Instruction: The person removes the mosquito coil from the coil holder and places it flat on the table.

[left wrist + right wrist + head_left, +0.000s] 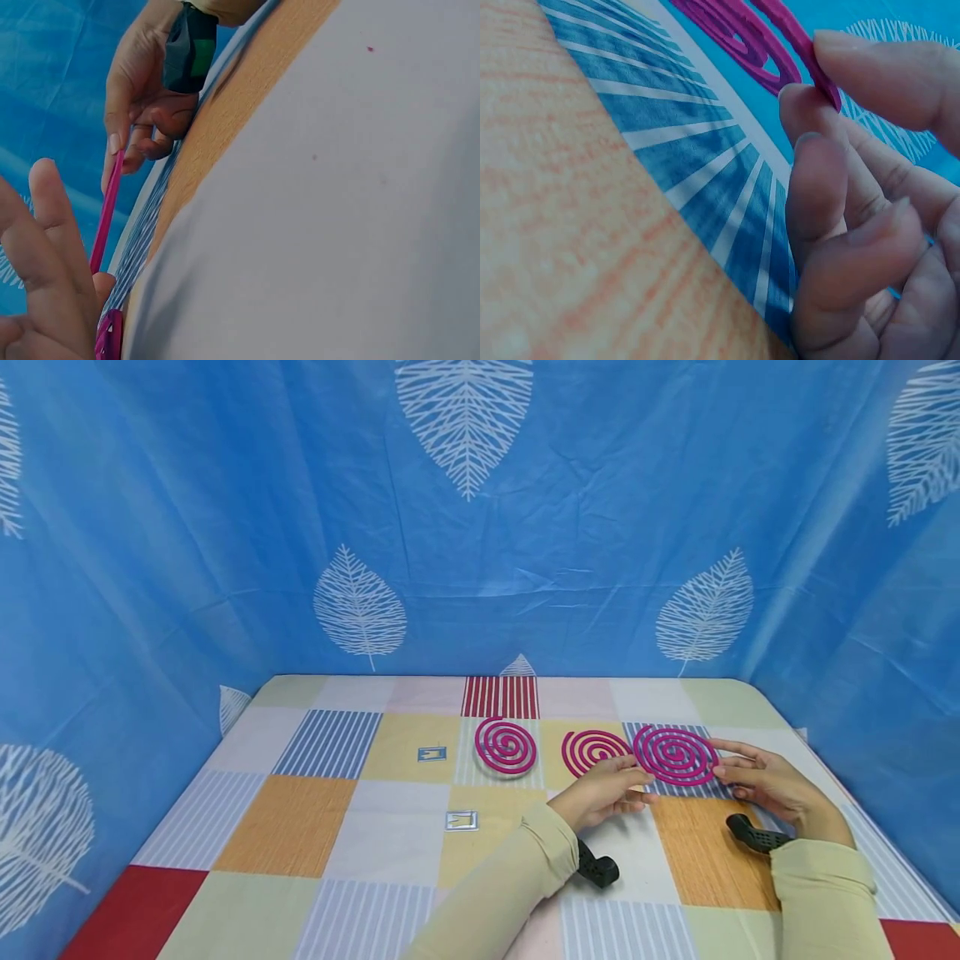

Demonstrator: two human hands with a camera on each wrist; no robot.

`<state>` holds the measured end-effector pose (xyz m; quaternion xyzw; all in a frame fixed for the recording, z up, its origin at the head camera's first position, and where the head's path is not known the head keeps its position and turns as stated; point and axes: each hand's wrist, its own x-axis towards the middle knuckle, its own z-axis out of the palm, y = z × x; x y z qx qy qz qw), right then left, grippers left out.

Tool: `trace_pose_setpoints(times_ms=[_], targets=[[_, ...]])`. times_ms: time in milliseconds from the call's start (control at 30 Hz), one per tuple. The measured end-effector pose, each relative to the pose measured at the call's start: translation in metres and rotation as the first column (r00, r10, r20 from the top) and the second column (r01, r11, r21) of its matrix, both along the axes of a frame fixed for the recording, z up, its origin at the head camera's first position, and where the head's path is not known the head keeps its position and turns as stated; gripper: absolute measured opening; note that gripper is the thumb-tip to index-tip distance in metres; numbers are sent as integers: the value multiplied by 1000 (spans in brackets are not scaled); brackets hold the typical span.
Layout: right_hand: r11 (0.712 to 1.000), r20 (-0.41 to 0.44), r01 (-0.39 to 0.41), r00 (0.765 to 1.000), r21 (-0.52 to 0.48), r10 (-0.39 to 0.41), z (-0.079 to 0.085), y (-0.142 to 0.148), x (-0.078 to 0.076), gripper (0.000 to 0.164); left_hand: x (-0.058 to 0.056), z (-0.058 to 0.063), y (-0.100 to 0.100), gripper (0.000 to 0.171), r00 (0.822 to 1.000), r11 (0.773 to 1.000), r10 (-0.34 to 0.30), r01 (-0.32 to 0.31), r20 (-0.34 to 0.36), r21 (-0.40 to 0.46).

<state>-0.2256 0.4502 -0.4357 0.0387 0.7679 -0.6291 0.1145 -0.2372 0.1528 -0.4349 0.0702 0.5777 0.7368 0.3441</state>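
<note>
Both hands hold a magenta mosquito coil (677,755) between them, over the right part of the table. My left hand (602,792) has its fingertips and thumb at the coil's left edge. On the opposite edge, my right hand (780,787) pinches the outer ring between thumb and finger, plain in the right wrist view. Seen from the left wrist, the held coil (107,217) is edge-on, a thin strip above the cloth. A second coil (597,750) lies just left of it, partly hidden behind my left hand. Farther left is a third coil (507,745).
Two small metal stands, an upper stand (432,753) and a lower stand (462,820), lie on the patchwork tablecloth (300,822) left of the hands. Black wrist devices show below the left wrist (597,866) and right wrist (753,835). A blue leaf-print curtain (562,568) surrounds the table's back and sides.
</note>
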Motion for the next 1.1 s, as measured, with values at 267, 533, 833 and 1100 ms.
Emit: trace_pose_setpoints(times_ms=[267,533,833,1100], targets=[[999,20,27,999,34,-28,0,-3,-1,35,-4,0,-1,66,999,999,-28,27,46,27],[984,11,48,999,170,-50,3,-6,-1,67,-3,3,-7,65,999,1000,-11,10,48,10],[932,-32,47,999,359,-38,8,-7,-2,70,0,14,-11,52,988,988,98,-110,-119,-106],[886,-28,47,999,461,-38,14,-7,-1,67,0,29,-24,50,949,986,56,-102,-312,-133]])
